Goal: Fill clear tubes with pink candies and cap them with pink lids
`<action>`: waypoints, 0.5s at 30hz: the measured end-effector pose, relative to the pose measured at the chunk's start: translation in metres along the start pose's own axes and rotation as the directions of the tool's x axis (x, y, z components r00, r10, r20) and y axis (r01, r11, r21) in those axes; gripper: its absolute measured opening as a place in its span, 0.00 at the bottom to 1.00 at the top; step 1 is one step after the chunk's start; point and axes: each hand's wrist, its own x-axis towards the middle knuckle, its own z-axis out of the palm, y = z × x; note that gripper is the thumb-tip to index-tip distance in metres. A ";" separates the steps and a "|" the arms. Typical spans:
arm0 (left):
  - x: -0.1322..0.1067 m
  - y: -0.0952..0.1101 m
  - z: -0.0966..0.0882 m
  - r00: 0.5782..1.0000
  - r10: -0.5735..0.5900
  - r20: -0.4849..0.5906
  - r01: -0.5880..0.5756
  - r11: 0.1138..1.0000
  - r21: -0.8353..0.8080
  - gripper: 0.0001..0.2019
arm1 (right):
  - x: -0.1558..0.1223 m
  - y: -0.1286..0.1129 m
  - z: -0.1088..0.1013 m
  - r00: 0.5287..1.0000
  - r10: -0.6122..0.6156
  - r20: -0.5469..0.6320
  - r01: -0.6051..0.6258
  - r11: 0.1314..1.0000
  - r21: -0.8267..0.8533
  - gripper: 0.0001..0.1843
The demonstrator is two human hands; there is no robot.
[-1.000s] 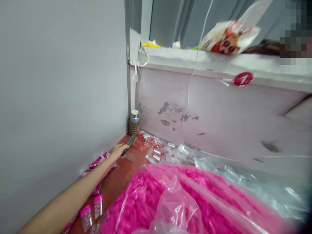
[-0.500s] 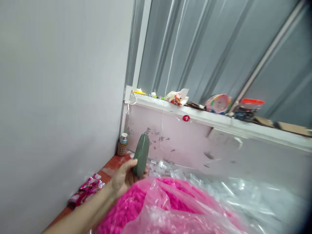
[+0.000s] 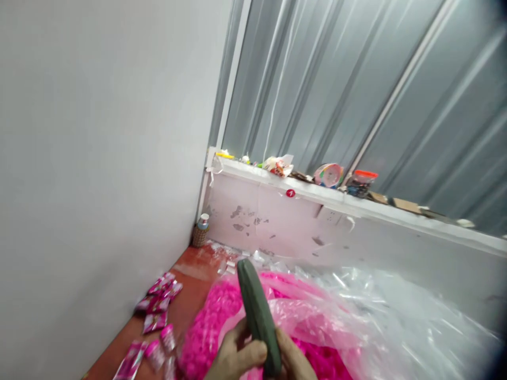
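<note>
A long dark green object [image 3: 257, 311] with a rounded tip and faint lengthwise ridges, shaped much like a cucumber, stands tilted in front of me. My left hand [image 3: 240, 353] grips its lower part, the thumb lying across the near face. From the other side, the fingers of my right hand [image 3: 293, 354] close against its lower right edge. The bottom end is partly hidden by the hands and the frame's edge. Just behind it lies a big clear-pink plastic bag [image 3: 317, 316] full of bright pink small pieces [image 3: 214, 316].
Pink packets [image 3: 158, 303] and small pink-capped jars [image 3: 155, 354] lie on the red surface [image 3: 190, 287] at left. A bottle in a woven holder [image 3: 200, 232] stands in the corner. Clear plastic bags [image 3: 396, 311] spread right. A ledge [image 3: 309, 187] carries assorted small things.
The green object has come down and nearer, its tip now leaning left. My right hand has come into view and joined the left on it. The view has shifted, showing more packets and jars.
</note>
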 end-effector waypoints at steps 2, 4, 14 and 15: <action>-0.008 0.007 -0.013 0.991 0.074 -0.110 -0.053 0.981 0.189 0.27 | 0.002 0.004 0.008 0.998 -0.011 -0.058 0.015 0.997 0.075 0.20; -0.012 0.005 -0.036 0.969 0.128 -0.212 -0.032 0.914 0.405 0.28 | 0.009 0.006 0.010 0.991 -0.023 -0.128 0.036 0.994 0.103 0.18; 0.036 -0.059 -0.232 0.820 0.011 -0.573 0.533 0.349 0.771 0.21 | 0.096 -0.043 0.019 0.963 -0.169 -0.209 0.153 0.984 -0.090 0.19; 0.046 -0.061 -0.242 0.824 0.004 -0.567 0.539 0.303 0.786 0.20 | 0.109 -0.053 0.026 0.960 -0.200 -0.195 0.185 0.978 -0.095 0.19</action>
